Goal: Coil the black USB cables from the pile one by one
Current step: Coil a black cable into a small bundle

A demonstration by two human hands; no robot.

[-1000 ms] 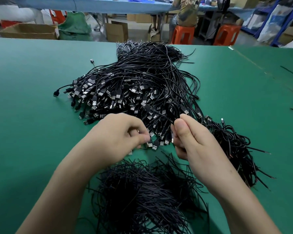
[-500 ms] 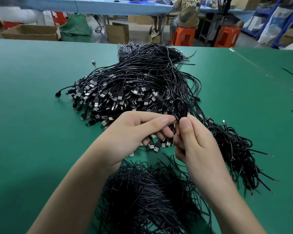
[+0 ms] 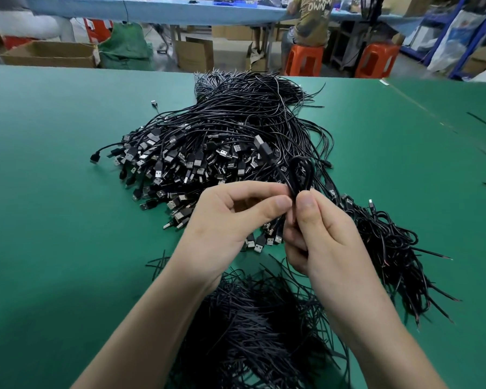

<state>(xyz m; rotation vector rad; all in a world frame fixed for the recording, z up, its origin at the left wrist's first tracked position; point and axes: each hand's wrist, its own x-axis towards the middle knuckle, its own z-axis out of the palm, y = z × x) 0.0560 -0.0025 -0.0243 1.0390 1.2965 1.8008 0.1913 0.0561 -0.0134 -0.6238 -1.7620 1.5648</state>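
- Head view, the hands: the left hand and the right hand meet just above the bench. Each pinches the same black cable between thumb and forefinger, at the neck of a small loop.
- Head view, the task's thing: the loop stands up from the fingertips. The cable's USB plug sticks out free to the upper left, over the near edge of the big pile.
- The loop looks tight and springy. If either pinch eases while the next turn is added, it will likely pop open and the coil will be lost.
- The free plug hangs close to the pile's plugs and strands. A sideways swing of the hands could hook it on one and drag neighbours along.
- The rest of the cable is hidden behind the hands, so I cannot tell how much is left to wind. A trailing tail could catch in the heap of thin black strands under the wrists.
- A slipped coil would land among identical black cables and be hard to find again.
- The right forearm passes near the tangled heap on the right. A wide elbow move could scatter it.
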